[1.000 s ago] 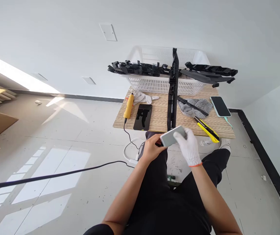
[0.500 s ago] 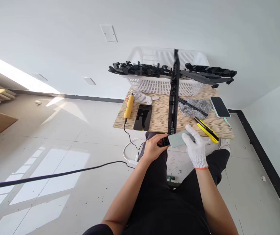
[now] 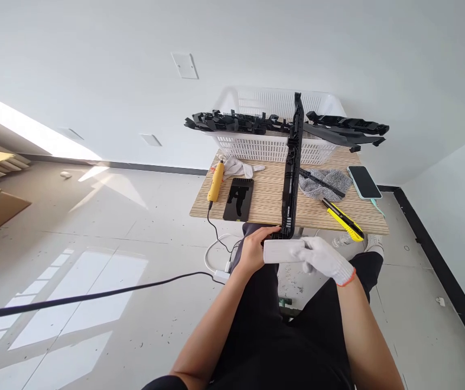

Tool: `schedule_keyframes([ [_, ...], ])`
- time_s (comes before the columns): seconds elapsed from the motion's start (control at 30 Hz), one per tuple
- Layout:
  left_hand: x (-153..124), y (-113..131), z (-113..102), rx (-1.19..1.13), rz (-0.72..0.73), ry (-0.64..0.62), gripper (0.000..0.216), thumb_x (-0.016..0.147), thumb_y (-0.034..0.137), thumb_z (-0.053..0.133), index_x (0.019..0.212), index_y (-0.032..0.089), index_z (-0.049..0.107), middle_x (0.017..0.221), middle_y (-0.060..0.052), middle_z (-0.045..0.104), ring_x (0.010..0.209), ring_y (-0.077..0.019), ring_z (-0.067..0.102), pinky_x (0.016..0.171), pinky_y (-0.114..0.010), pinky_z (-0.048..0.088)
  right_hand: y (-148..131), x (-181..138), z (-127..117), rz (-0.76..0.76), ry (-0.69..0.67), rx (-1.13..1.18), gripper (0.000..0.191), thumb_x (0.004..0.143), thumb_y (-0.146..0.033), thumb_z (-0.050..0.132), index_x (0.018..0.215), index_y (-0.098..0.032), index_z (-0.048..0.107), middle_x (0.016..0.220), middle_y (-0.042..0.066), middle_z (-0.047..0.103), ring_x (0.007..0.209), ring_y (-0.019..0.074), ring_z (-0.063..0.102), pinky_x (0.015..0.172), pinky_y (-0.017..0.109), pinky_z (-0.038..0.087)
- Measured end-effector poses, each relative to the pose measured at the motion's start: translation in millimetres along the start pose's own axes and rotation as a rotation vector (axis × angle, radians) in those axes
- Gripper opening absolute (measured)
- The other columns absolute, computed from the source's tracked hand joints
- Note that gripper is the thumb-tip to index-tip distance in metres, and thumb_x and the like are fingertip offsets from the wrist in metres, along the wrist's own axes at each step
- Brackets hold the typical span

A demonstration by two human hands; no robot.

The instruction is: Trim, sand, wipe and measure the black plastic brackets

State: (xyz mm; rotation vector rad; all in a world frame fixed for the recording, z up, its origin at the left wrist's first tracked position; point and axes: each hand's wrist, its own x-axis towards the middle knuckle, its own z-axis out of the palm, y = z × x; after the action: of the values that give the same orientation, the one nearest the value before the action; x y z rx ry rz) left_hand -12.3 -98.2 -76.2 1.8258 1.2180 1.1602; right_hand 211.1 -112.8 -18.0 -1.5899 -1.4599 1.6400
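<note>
A long black plastic trim strip (image 3: pixel 293 162) reaches from my lap over the board toward the basket. My bare left hand (image 3: pixel 253 250) grips its near end, with the fingers partly hidden behind a flat pale card-like piece. In a white knit glove with an orange cuff, my right hand (image 3: pixel 322 257) pinches that pale rectangular piece (image 3: pixel 279 252) between thumb and fingers. The piece is level, just below the strip's near end and beside my left hand; whether it touches the strip I cannot tell.
On the wood-patterned board (image 3: pixel 271 203) lie a yellow corded tool (image 3: pixel 216 183), a black flat device (image 3: pixel 238 199), a white glove (image 3: pixel 238 168), a grey cloth (image 3: pixel 322 183), a yellow utility knife (image 3: pixel 344 219) and a phone (image 3: pixel 363 182). Black plastic parts (image 3: pixel 232 122) rest across a white basket (image 3: pixel 252 147).
My right hand has moved down and turned, bringing the flat piece left and lower; its face now looks white instead of grey-green. The strip's near end has tilted. My left hand stays at that end.
</note>
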Motion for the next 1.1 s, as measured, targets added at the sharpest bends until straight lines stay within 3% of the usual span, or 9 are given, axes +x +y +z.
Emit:
schedule_keyframes([
  [0.17,1.4,-1.4,0.0,-0.03,-0.055,0.028,0.043,0.071,0.008,0.073,0.112,0.023,0.075,0.107,-0.004,0.078,0.081,-0.0164,0.071,0.067,-0.026,0.059,-9.4,12.1,20.6,-0.09,0.42,0.018,0.04,0.089,-0.06,0.054,0.077,-0.022,0.056,0.069,0.0,0.064,0.061,0.0149,0.06,0.053,0.024,0.047],
  [0.27,1.7,-2.6,0.4,-0.062,-0.059,0.036,0.039,0.073,0.01,0.072,0.11,0.022,0.076,0.106,-0.005,0.078,0.083,-0.0169,0.072,0.069,-0.026,0.059,-14.8,12.6,35.7,-0.103,0.43,0.042,0.042,0.088,-0.064,0.055,0.085,-0.023,0.058,0.07,0.0,0.065,0.057,0.0165,0.06,0.05,0.026,0.047],
  [0.4,1.9,-2.7,-0.9,-0.075,-0.067,0.066,0.038,0.069,0.01,0.076,0.106,0.021,0.077,0.101,-0.005,0.078,0.083,-0.0182,0.073,0.074,-0.028,0.06,-17.2,16.2,43.4,-0.163,0.682,0.014,0.044,0.092,-0.064,0.047,0.094,-0.022,0.059,0.076,0.004,0.068,0.057,0.018,0.061,0.049,0.027,0.044],
  [0.53,1.5,-3.1,-3.0,-0.084,-0.048,0.067,0.033,0.072,0.012,0.074,0.103,0.02,0.077,0.101,-0.006,0.078,0.091,-0.0205,0.074,0.079,-0.031,0.06,-15.3,21.5,41.9,-0.221,0.559,-0.19,0.041,0.086,-0.065,0.057,0.086,-0.024,0.058,0.07,0.004,0.067,0.06,0.0198,0.061,0.053,0.027,0.042],
  [0.63,1.7,-4.9,-3.3,-0.12,-0.07,0.093,0.032,0.068,0.015,0.079,0.099,0.02,0.078,0.096,-0.006,0.078,0.08,-0.0188,0.072,0.07,-0.028,0.059,-14.9,22.8,39.9,-0.143,0.692,-0.081,0.043,0.091,-0.066,0.049,0.09,-0.024,0.056,0.067,0.003,0.067,0.051,0.0187,0.057,0.05,0.028,0.041],
  [0.77,2.2,-7.7,-2.8,-0.136,-0.075,0.091,0.028,0.071,0.015,0.076,0.099,0.02,0.078,0.095,-0.006,0.077,0.084,-0.0198,0.073,0.072,-0.029,0.059,-15.9,23.0,41.0,-0.209,0.526,-0.195,0.041,0.086,-0.066,0.058,0.086,-0.024,0.057,0.066,0.002,0.065,0.056,0.0196,0.059,0.052,0.028,0.041],
  [0.87,2.3,-9.2,-2.9,-0.161,-0.102,0.096,0.033,0.067,0.016,0.08,0.099,0.019,0.078,0.091,-0.006,0.076,0.077,-0.0184,0.071,0.066,-0.027,0.058,-15.8,23.5,43.7,-0.158,0.642,-0.12,0.043,0.089,-0.067,0.05,0.087,-0.024,0.056,0.061,0.0,0.061,0.05,0.0184,0.056,0.05,0.028,0.041],
  [1.0,2.1,-9.5,-3.8,-0.146,-0.077,0.076,0.031,0.07,0.014,0.076,0.101,0.02,0.078,0.095,-0.007,0.077,0.087,-0.0204,0.073,0.075,-0.03,0.059,-16.3,22.1,38.8,-0.217,0.442,-0.233,0.039,0.085,-0.064,0.059,0.084,-0.025,0.057,0.064,0.0,0.064,0.055,0.0181,0.059,0.053,0.027,0.042],
  [1.1,1.9,-7.4,-2.5,-0.146,-0.09,0.093,0.032,0.069,0.021,0.082,0.101,0.02,0.078,0.094,-0.006,0.077,0.08,-0.0184,0.071,0.069,-0.028,0.059,-18.7,18.8,24.3,-0.193,0.657,-0.199,0.041,0.085,-0.065,0.059,0.084,-0.024,0.059,0.061,0.0,0.063,0.054,0.0181,0.058,0.052,0.028,0.043],
])
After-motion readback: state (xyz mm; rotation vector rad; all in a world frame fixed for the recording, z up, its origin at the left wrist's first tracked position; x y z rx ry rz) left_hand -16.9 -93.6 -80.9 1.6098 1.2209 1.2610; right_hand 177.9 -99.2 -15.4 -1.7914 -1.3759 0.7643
